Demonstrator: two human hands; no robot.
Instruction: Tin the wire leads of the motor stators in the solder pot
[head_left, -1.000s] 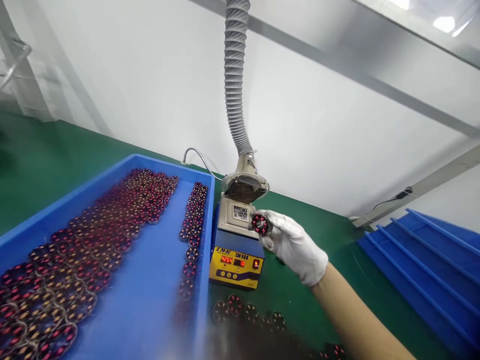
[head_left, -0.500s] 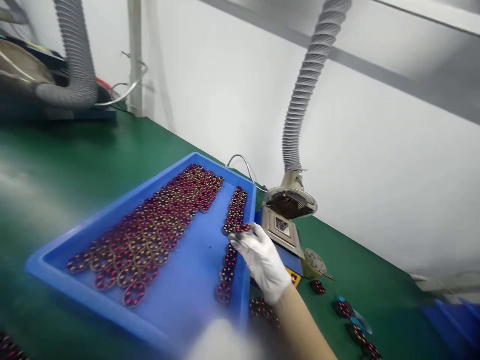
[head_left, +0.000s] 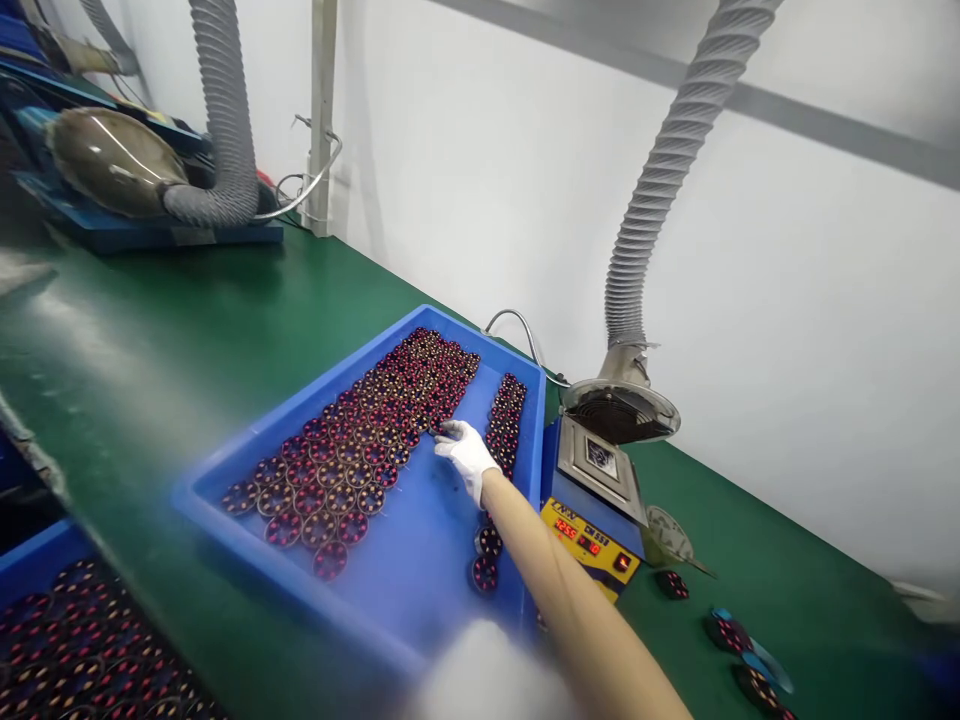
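Note:
My right hand, in a white glove with greyed fingertips, reaches over the blue tray. Its fingers are a little apart at the inner edge of a large block of round dark parts, which have red and tan dots and look like small motor stators. No part shows between the fingers; fingertip contact with the nearest part is unclear. Under and beside my wrist runs a narrower row of such parts, partly hidden by my forearm. A blurred white shape at the bottom may be my left glove; no fingers show.
Right of the tray stands a heated pot with a yellow display panel, under a hood on a grey hose. Loose parts lie on the green table. Another parts-filled blue tray is lower left.
My right hand has moved left from the narrow row, where it held a round part, to the edge of the large block. The view has shifted, uncovering the lower-left tray.

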